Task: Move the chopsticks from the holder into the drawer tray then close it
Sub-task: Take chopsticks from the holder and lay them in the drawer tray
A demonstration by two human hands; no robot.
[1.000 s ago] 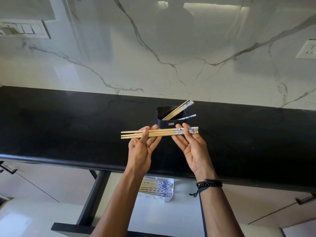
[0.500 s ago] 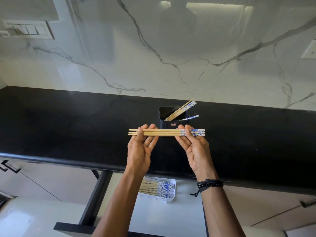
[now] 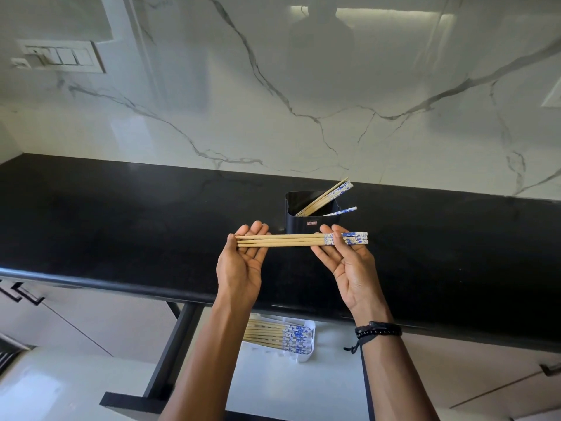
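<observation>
Over the black stone bench the hands were apart, palms up. The left hand bore the plain tips of the bundled bamboo chopsticks with blue-patterned ends on straight fingers; the right hand pinched the patterned end. Keeping them level and flush seemed wise before lowering them into the white plastic drawer tray.

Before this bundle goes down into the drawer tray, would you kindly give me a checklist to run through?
1. Held chopsticks aligned, patterned ends together: ok.
2. Left hand and right hand both support the bundle: ok.
3. Drawer open below: ok.
4. Tray has free room: cannot tell, it is partly hidden.
5. Holder emptied: not ok, leftover chopsticks stand in it.
</observation>
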